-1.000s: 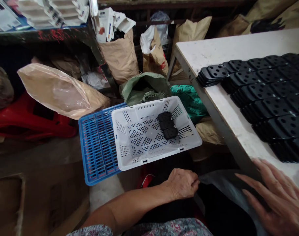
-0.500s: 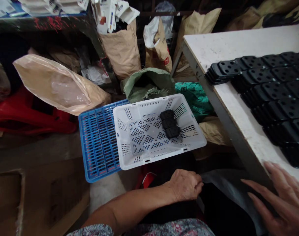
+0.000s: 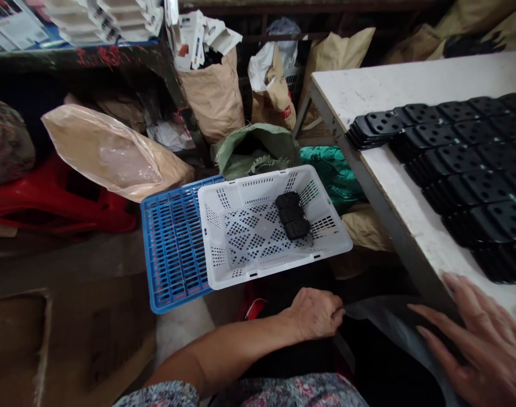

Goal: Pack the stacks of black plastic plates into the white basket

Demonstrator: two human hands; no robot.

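Observation:
My left hand (image 3: pixel 315 314) rests on my lap with its fingers pinched on the edge of a grey plastic sheet (image 3: pixel 385 322). My right hand (image 3: pixel 478 342) lies flat with fingers spread at the near corner of the white table (image 3: pixel 394 186), over the same sheet. Rows of overlapping black perforated plates (image 3: pixel 457 158) cover the table top. On the floor in front of me a white slotted basket (image 3: pixel 224 249) holds three black blocks (image 3: pixel 292 215) in a short row. It sits on a blue slotted crate (image 3: pixel 168 243).
Brown paper sacks (image 3: pixel 211 96), a green woven sack (image 3: pixel 253 147) and a tan plastic-lined bag (image 3: pixel 109 155) crowd the floor behind the basket. A red stool (image 3: pixel 58 206) lies at left. Cartons are stacked on a shelf (image 3: pixel 92 22) at the back.
Only the view shifted slightly. Both hands stay where they were, and the basket and plates have not moved.

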